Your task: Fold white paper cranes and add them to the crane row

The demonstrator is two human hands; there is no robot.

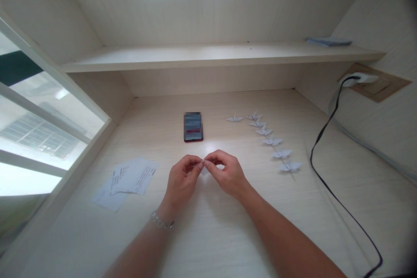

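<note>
Both hands meet over the middle of the desk, pinching a small piece of folded white paper (204,170) between thumbs and forefingers. My left hand (183,179), with a bracelet at its wrist, grips the paper's left side. On the other side my right hand (227,173) closes on it with thumb and forefinger. Most of the paper is hidden by the fingers, so its exact shape cannot be made out. Right of the hands, several white paper cranes (272,142) stand in a curved row.
Beyond the hands lies a phone (193,127) with its screen lit. Printed paper sheets (130,178) overlap at the left. A black cable (321,178) runs from a wall socket (379,84) down the desk's right side. A shelf (208,56) spans the back, bearing a flat bluish item (329,41).
</note>
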